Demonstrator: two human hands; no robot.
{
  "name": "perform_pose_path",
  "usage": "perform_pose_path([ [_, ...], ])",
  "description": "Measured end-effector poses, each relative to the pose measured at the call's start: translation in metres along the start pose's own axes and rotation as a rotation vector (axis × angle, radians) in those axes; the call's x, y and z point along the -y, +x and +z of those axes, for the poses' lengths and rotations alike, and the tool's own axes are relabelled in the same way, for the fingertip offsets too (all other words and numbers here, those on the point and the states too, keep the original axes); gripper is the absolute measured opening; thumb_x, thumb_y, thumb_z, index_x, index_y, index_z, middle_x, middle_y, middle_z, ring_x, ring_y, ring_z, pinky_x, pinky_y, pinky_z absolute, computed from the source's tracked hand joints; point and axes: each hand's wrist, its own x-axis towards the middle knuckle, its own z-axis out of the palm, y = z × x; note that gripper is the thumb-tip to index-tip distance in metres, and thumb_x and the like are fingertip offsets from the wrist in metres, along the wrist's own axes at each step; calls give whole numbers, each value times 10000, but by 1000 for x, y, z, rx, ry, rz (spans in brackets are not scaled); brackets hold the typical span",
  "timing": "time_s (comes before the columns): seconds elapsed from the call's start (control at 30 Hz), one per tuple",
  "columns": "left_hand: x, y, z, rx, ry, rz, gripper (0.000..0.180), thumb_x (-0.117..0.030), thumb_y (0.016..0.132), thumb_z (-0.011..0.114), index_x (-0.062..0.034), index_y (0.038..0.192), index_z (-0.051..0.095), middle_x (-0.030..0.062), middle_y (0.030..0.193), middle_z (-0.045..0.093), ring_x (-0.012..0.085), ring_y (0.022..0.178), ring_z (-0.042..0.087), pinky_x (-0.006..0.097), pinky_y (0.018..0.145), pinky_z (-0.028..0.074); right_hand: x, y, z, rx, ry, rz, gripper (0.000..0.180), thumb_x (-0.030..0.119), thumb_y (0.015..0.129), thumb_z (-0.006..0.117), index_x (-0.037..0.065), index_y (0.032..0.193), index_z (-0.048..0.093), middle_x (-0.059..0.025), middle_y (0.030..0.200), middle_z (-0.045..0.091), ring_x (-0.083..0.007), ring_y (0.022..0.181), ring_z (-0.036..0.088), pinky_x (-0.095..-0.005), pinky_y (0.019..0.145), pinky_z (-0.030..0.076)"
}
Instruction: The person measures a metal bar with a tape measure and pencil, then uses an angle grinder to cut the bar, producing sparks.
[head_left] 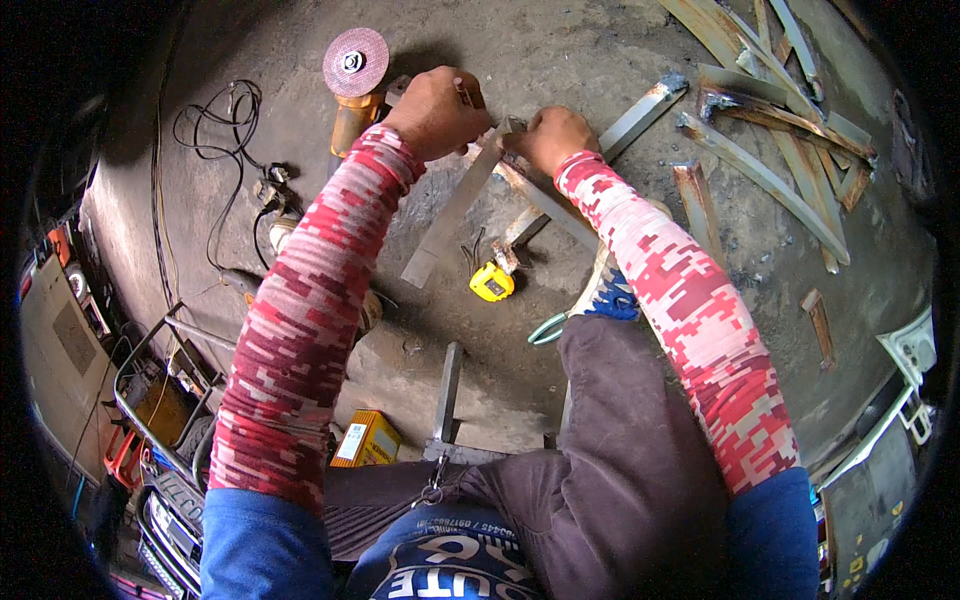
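My left hand (440, 112) is closed, with a small slim object showing at its fingers that I cannot make out. My right hand (553, 138) pinches the far end of a flat grey metal bar (445, 222), which slants down to the left. Under the bar, a rusty-edged steel piece (545, 200) runs across the floor. A yellow tape measure (492, 282) lies near the bar's lower end. Just left of my left hand rests an orange angle grinder (352, 120) with its reddish disc facing up.
Several rusty angle-steel offcuts (770, 190) lie at the far right. A black cable (240, 130) coils at the left. Near my right knee are a blue-and-white glove (608, 295) and green-handled pliers (548, 328). A yellow box (367, 440) stands close to my legs.
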Motion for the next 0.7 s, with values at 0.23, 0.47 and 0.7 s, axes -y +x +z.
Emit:
perform_pose_path([
  [0.23,17,10,26,-142,-53,77,197,-148,884,748,44,914,717,112,774,751,162,681,720,316,630,583,-1,-1,1,-15,9,15,599,580,723,840,70,1033,797,-218,1114,749,-392,1073,712,-462,963,561],
  [0.47,13,-13,-5,355,239,-211,246,-166,871,676,63,937,737,176,761,750,226,640,755,348,616,611,-2,-1,-1,19,10,0,592,594,716,843,66,982,806,-204,1076,763,-386,1050,719,-445,956,566],
  [0.7,28,-80,13,351,-139,-299,438,-336,978,683,79,1118,708,101,870,729,149,688,681,328,613,567,-4,3,0,40,-8,-54,543,547,747,832,81,1023,798,-205,1090,757,-377,1035,726,-444,934,568],
])
